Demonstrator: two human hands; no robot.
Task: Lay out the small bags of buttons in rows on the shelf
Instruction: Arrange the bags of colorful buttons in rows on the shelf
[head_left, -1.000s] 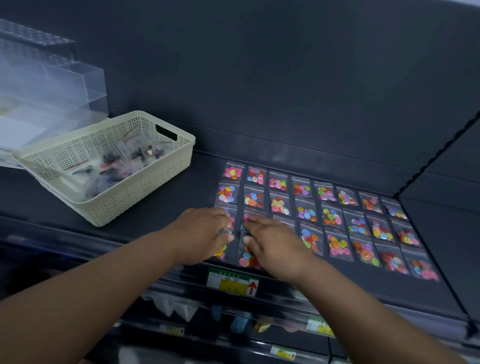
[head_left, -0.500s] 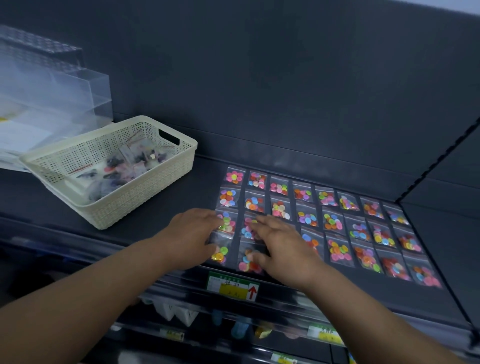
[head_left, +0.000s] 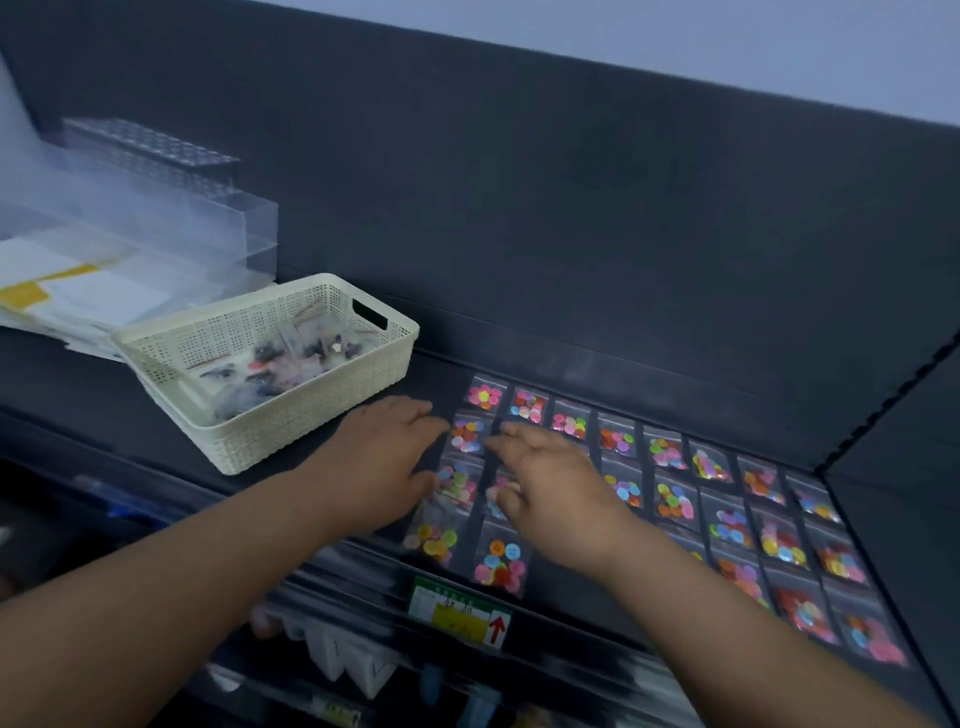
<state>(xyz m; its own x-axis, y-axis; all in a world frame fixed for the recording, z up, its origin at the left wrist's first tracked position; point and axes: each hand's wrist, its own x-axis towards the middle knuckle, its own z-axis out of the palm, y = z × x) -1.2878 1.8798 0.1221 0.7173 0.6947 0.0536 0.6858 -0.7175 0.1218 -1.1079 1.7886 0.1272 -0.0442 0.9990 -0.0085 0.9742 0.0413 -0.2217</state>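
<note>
Now left hand (head_left: 379, 457) and right hand (head_left: 556, 493) lie flat (fingers straight) on bags (head_left: 675, 501).

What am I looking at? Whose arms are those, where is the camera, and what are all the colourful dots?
There is no machine here: these are a person's two bare arms. The one picture comes from a camera worn on their head, looking down, so you see what they see. The left hand and the right hand lie with flat, open fingers on small clear bags of colourful buttons, set out in rows on a dark shelf. Neither hand seems to hold anything. To the left stands a cream plastic basket with what look like more little bags inside. Clear plastic boxes sit behind it.
</note>
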